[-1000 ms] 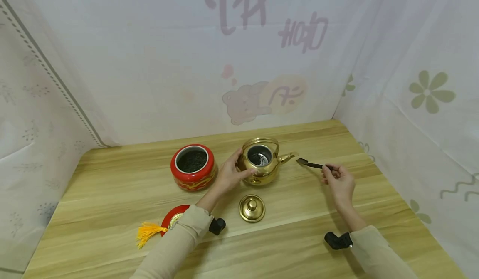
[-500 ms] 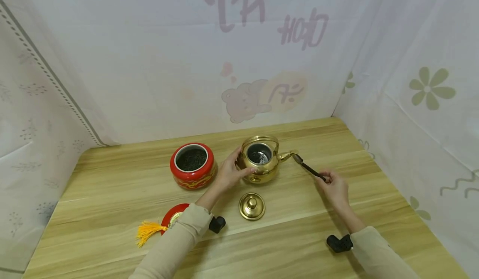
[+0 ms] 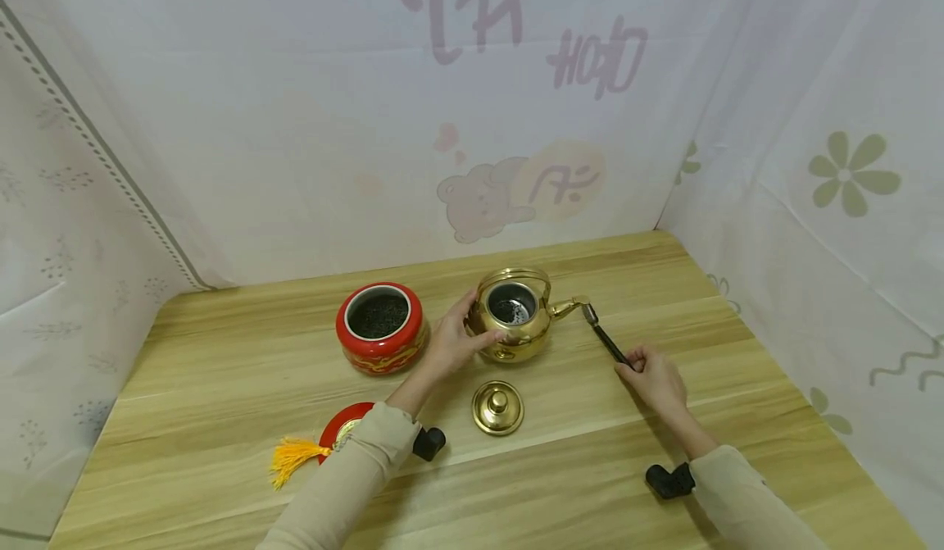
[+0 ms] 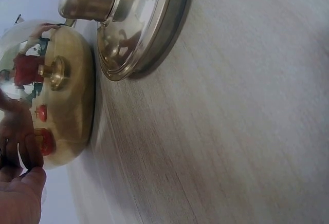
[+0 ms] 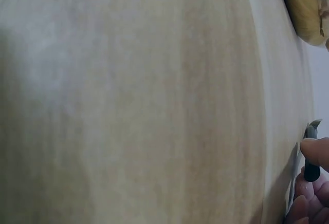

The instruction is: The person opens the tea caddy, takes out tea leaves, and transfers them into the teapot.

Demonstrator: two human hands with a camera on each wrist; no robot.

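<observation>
A gold teapot (image 3: 522,338) stands on the table with its lid off, its spout to the right. Dark leaves and a pale patch show inside it. My left hand (image 3: 457,338) grips its left side, the thumb in front; in the left wrist view the thumb (image 4: 25,190) meets the shiny wall. To the right, my right hand (image 3: 656,379) pinches the handle end of a small scoop (image 3: 609,342) with a dark handle. The scoop's head lies just beside the spout tip; whether they touch I cannot tell. In the right wrist view, thumb and fingers hold the dark handle (image 5: 311,168).
A red jar (image 3: 383,352) full of dark tea leaves stands left of the teapot. The gold teapot lid (image 3: 497,408) lies in front. A red lid (image 3: 347,420) with a yellow tassel (image 3: 293,458) is partly under the left sleeve. Printed cloth walls (image 3: 332,148) border the table.
My right hand has moved a little left and nearer to me. The scoop has swung from nearly level to slanting, its head staying near the spout. My left hand and the teapot stay in place.
</observation>
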